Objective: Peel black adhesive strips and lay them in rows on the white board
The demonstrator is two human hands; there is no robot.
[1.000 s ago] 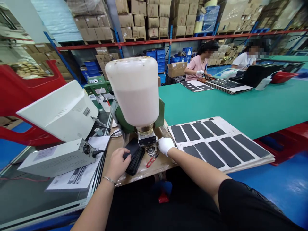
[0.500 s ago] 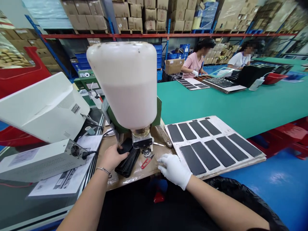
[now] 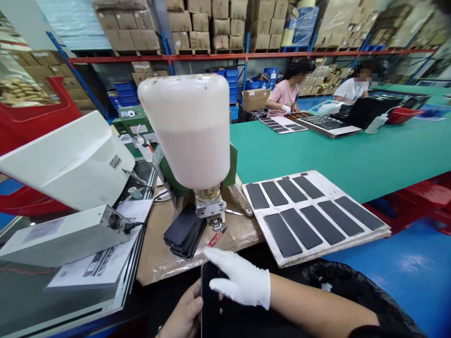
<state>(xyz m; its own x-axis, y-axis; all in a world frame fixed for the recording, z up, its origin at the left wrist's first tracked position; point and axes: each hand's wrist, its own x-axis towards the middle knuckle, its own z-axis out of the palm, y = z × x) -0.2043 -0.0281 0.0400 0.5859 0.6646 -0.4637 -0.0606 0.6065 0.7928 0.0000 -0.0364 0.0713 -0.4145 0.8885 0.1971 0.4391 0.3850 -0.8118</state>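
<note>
"Scanning from the far end inward, what fills the bay?"

"Cartons on pallet racking (image 3: 197, 23) at twelve o'clock, then a long green worktop (image 3: 352, 155) at two o'clock."

"And closer in?"

"A white board (image 3: 338, 249) of black strips (image 3: 301, 225) at four o'clock. A milky dispenser bottle (image 3: 185, 131) stands near the centre, with a stack of black slabs (image 3: 183, 230) just left of its foot and red snips (image 3: 216, 237) beside that."

"Which step is this?"

"It looks like handling a single black slab (image 3: 210, 300), held upright at six o'clock, clear of the stack."

"How do the hands stand?"

"The bare left hand (image 3: 183, 312) grips its near edge; the gloved right hand (image 3: 239, 281) presses flat against its face, fingers extended. A steady, narrow hold seems called for."
</note>
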